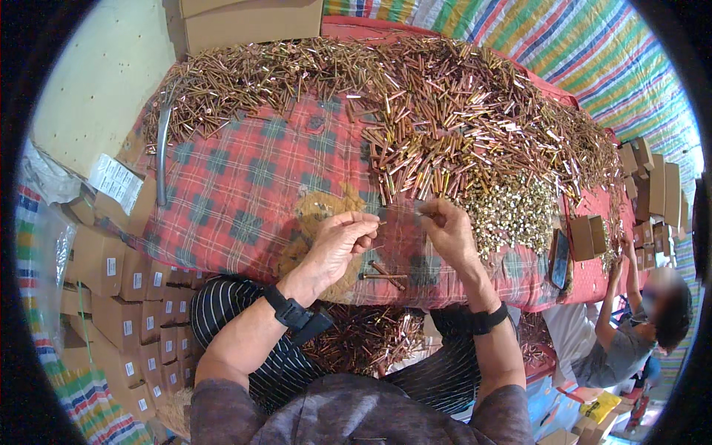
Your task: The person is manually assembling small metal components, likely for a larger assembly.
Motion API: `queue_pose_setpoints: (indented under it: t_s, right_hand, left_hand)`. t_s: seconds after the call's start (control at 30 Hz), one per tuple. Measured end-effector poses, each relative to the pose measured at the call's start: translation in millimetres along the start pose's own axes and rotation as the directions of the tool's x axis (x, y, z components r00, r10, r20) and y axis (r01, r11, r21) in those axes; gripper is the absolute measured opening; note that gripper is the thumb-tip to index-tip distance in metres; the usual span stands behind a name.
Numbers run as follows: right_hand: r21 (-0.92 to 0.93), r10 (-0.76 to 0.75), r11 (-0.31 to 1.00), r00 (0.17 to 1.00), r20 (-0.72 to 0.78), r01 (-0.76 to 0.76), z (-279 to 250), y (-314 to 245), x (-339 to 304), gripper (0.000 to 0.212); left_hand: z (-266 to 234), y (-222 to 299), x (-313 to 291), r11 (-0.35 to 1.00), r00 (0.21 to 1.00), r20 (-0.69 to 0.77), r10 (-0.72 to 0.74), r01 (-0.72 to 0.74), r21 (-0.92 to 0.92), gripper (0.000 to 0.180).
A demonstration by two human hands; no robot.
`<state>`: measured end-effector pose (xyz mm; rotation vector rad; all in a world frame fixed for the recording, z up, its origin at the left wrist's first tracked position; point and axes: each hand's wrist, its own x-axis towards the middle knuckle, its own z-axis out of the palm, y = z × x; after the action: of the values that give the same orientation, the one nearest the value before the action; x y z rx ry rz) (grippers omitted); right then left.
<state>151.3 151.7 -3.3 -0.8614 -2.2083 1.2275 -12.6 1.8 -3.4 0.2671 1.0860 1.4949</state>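
My left hand [343, 243] is closed in a pinch over the near part of the plaid cloth [230, 189]. From between its thumb and forefinger sticks the end of a thin copper-coloured bolt [383, 222]. My right hand [451, 231] is a short way to the right, fingers curled together and tips blurred; what they hold, if anything, is hidden. Close to it lies a heap of small shiny brass-coloured nuts [513, 213]. A few loose bolts [386, 276] lie crossed on the cloth just below my hands.
A wide heap of copper-coloured bolts [452, 96] spans the table's far side. More bolts [363, 337] lie between my knees. A curved metal bar [162, 144] is at left, stacked cardboard boxes [104, 259] beyond it. A blue-faced block [559, 258] and another person [623, 341] are at right.
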Motion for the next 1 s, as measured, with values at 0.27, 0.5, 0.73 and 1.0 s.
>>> queue_pose_setpoints:
  t_s: [0.27,0.5,0.73,1.0]
  right_hand:
    - [0.017,0.009,1.000,0.999,-0.048,-0.008,23.2,-17.2,-12.5,0.013]
    - [-0.406,-0.096,0.912,0.992,-0.080,0.056,28.4,-13.5,-15.1,0.011]
    - [-0.358,-0.138,0.924,0.990,0.019,0.135,55.2,-19.3,-5.4,0.015]
    - [-0.582,-0.330,0.732,0.931,0.153,0.355,80.1,-19.2,2.5,0.017]
  left_hand:
    - [4.1,-7.0,4.9,0.999,1.000,-0.008,-0.003,0.003,0.036,0.011]
    - [-4.2,-6.6,8.5,0.997,0.970,-0.233,0.067,-0.058,0.044,0.010]
    - [-14.8,22.4,3.8,0.974,0.943,-0.277,0.184,-0.213,-0.075,0.010]
    - [-12.8,16.2,0.8,0.985,0.951,-0.269,0.154,-0.171,-0.039,0.011]
